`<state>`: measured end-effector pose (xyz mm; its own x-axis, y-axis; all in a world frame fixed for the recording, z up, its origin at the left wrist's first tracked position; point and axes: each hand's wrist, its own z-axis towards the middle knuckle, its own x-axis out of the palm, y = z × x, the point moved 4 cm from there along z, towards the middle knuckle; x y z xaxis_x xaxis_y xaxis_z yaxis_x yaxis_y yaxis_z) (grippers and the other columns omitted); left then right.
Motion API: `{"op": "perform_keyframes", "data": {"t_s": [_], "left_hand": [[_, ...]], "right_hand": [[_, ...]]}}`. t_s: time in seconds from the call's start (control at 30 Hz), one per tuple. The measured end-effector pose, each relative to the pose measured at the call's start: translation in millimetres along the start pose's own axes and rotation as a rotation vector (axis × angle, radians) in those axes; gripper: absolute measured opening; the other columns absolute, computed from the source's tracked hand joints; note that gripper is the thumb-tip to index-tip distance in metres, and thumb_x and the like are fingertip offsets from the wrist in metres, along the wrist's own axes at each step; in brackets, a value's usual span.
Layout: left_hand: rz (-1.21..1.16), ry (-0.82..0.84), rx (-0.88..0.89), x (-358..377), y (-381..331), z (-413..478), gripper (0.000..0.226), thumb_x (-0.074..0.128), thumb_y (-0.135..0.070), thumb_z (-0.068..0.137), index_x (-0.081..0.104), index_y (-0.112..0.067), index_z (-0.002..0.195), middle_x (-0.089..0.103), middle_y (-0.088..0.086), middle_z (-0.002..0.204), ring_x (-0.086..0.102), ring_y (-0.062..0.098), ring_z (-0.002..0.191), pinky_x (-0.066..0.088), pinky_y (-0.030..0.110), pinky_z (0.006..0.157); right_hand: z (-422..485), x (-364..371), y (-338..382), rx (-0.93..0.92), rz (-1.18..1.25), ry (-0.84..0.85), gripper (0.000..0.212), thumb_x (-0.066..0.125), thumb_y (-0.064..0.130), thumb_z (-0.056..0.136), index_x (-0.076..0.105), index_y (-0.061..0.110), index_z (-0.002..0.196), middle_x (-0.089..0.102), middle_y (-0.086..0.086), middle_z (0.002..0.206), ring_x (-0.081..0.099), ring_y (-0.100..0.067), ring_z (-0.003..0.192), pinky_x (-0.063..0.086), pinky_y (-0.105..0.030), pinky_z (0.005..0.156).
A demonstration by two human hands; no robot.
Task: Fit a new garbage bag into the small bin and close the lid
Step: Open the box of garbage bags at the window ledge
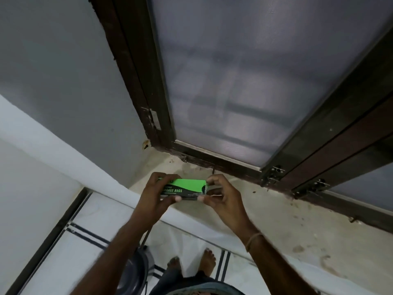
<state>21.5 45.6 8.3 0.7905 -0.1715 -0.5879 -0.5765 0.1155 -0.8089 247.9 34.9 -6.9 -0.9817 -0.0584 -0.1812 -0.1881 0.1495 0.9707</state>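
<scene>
A green and black box of garbage bags [187, 188] is held level in front of me, above the window ledge. My left hand [154, 194] wraps around its left end. My right hand [221, 195] pinches the box's right end, where the flap sits by my fingertips. The small grey bin [133, 271] stands on the floor below, by my left forearm, which hides much of it. I cannot tell how its lid stands.
A stained stone window ledge [276, 211] runs below a dark-framed window [244, 81] with a mesh screen. A grey wall [63, 81] is on the left. My bare feet [191, 265] stand on white floor tiles with dark stripes.
</scene>
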Motion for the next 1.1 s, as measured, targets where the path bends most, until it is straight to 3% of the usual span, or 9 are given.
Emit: {"op": "perform_keyframes", "data": {"t_s": [0.17, 0.27, 0.37, 0.47, 0.57, 0.63, 0.77, 0.9, 1.1], "left_hand": [[-0.1, -0.031, 0.009, -10.9, -5.1, -0.1, 0.049, 0.075, -0.027, 0.081, 0.064, -0.023, 0.129, 0.056, 0.006, 0.12, 0.06, -0.001, 0.112, 0.046, 0.01, 0.095], [-0.126, -0.009, 0.021, -10.6, -8.6, 1.0, 0.048, 0.075, -0.026, 0.081, 0.063, -0.028, 0.128, 0.056, 0.007, 0.121, 0.061, 0.0, 0.112, 0.046, 0.009, 0.094], [-0.147, 0.002, 0.042, -7.9, -11.3, 4.3, 0.048, 0.076, -0.026, 0.08, 0.064, -0.028, 0.126, 0.056, 0.006, 0.121, 0.061, 0.0, 0.111, 0.045, 0.006, 0.091], [-0.146, 0.034, 0.067, -8.3, -11.1, 8.6, 0.049, 0.076, -0.029, 0.079, 0.065, -0.026, 0.127, 0.057, 0.006, 0.12, 0.061, -0.001, 0.111, 0.045, 0.007, 0.091], [-0.165, 0.06, 0.079, -13.5, -9.3, 6.8, 0.048, 0.076, -0.032, 0.08, 0.064, -0.03, 0.126, 0.057, 0.006, 0.121, 0.06, -0.003, 0.111, 0.044, 0.005, 0.091], [-0.181, 0.077, 0.101, -18.2, -8.6, 2.6, 0.048, 0.077, -0.034, 0.079, 0.064, -0.033, 0.125, 0.058, 0.006, 0.121, 0.06, -0.002, 0.112, 0.044, 0.007, 0.094], [-0.21, 0.069, 0.107, -31.4, -3.6, -2.4, 0.049, 0.075, -0.04, 0.078, 0.064, -0.032, 0.125, 0.058, 0.008, 0.122, 0.06, -0.002, 0.112, 0.044, 0.01, 0.098], [-0.234, 0.077, 0.138, -39.8, 0.5, -6.0, 0.059, 0.075, -0.043, 0.079, 0.065, -0.018, 0.131, 0.057, 0.006, 0.126, 0.059, -0.004, 0.117, 0.044, 0.009, 0.099], [-0.248, 0.139, 0.182, -49.4, 1.1, -13.3, 0.048, 0.074, -0.029, 0.082, 0.062, -0.035, 0.128, 0.056, 0.002, 0.128, 0.058, 0.004, 0.12, 0.049, 0.019, 0.1]], "right_hand": [[0.2, -19.4, 0.6, 0.045, 0.254, -0.008, 0.028, 0.082, 0.009, 0.087, 0.055, 0.01, 0.094, 0.073, -0.003, 0.12, 0.072, -0.022, 0.113, 0.062, -0.04, 0.09], [-3.8, -16.6, 9.6, 0.004, 0.137, 0.024, 0.04, 0.084, 0.018, 0.086, 0.063, 0.022, 0.12, 0.069, 0.011, 0.129, 0.066, -0.008, 0.119, 0.063, -0.036, 0.09], [-5.9, -7.5, 17.7, -0.049, 0.104, 0.03, 0.056, 0.085, 0.014, 0.085, 0.063, 0.024, 0.135, 0.067, 0.006, 0.133, 0.062, -0.006, 0.122, 0.064, -0.031, 0.085], [-13.0, -9.5, 23.3, -0.064, 0.061, -0.061, 0.046, 0.087, 0.015, 0.082, 0.07, 0.025, 0.123, 0.068, 0.006, 0.126, 0.063, -0.004, 0.113, 0.061, -0.024, 0.079], [-19.9, -9.5, 26.9, -0.038, 0.038, -0.076, 0.034, 0.089, 0.018, 0.081, 0.071, 0.022, 0.109, 0.07, 0.018, 0.107, 0.062, -0.004, 0.101, 0.061, -0.04, 0.08], [-24.0, -5.9, 30.3, -0.046, 0.029, -0.044, 0.025, 0.089, 0.02, 0.08, 0.069, 0.02, 0.094, 0.07, 0.007, 0.098, 0.061, -0.007, 0.092, 0.057, -0.043, 0.076], [-36.2, -3.4, 34.1, -0.087, -0.094, -0.072, 0.019, 0.09, 0.022, 0.079, 0.071, 0.021, 0.08, 0.07, 0.001, 0.081, 0.057, -0.003, 0.078, 0.046, -0.029, 0.075], [-52.5, 2.6, 37.4, -0.107, -0.412, -0.283, 0.019, 0.088, 0.036, 0.08, 0.078, 0.033, 0.096, 0.074, 0.024, 0.098, 0.055, -0.008, 0.106, 0.04, -0.034, 0.089], [-66.5, 26.9, 49.9, -0.142, -0.055, -0.245, 0.04, 0.084, 0.017, 0.086, 0.067, 0.021, 0.122, 0.071, 0.007, 0.122, 0.07, -0.011, 0.103, 0.054, -0.022, 0.078]]}}
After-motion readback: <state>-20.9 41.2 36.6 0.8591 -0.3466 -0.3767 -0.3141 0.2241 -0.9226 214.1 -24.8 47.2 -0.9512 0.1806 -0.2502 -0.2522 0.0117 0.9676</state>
